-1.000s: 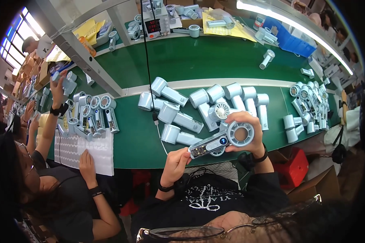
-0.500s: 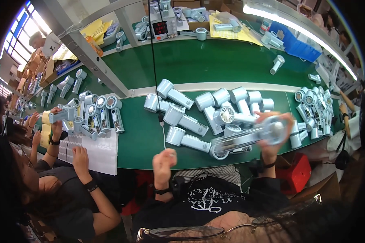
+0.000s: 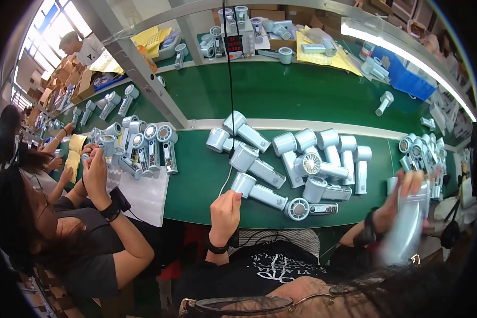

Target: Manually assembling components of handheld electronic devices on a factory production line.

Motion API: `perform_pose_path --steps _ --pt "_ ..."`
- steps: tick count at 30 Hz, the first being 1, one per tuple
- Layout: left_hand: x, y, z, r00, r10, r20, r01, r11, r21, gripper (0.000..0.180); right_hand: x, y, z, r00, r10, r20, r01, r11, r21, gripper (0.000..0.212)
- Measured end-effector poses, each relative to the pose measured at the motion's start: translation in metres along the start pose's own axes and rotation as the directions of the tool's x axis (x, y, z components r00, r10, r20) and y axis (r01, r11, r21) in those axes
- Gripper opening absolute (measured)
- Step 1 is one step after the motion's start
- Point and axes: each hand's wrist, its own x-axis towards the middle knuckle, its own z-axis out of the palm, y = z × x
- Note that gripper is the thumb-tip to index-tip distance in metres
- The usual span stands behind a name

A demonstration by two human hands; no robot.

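My left hand is closed at the near edge of the bench, fingers pinched round the end of a white cable that hangs from a black cord. Off to the right, my right hand grips a light blue handheld fan, tilted downward and smeared by motion. Several similar fans lie in the middle of the green bench. Closest to my left hand is a fan lying on its side; one with an open back rests by the bench edge.
More fans crowd the bench at right and left. A co-worker's hands work over a white sheet. Behind stand a small meter with a red display, a blue bin and a metal post.
My right hand has carried the handheld fan away from the bench middle, rightward and toward me. The left hand stays by the cable. The whole view has shifted slightly.
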Motion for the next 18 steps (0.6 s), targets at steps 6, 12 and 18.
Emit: perform_pose_path --steps 6,12,18 --pt "0.006 0.002 0.001 0.996 -0.022 0.082 0.019 0.999 0.038 0.025 -0.014 0.057 -0.028 0.77 0.472 0.43 -0.631 0.459 0.626 0.091" --pt "-0.004 0.002 -0.008 0.996 -0.064 0.063 0.061 0.997 0.057 0.025 -0.015 0.116 -0.025 0.48 0.723 0.497 -0.637 -0.103 0.764 0.066" --pt "0.004 0.006 -0.016 0.997 -0.068 0.025 0.068 0.998 0.015 0.02 0.049 0.21 -0.059 0.432 0.828 0.357 -0.875 0.289 0.389 0.048"
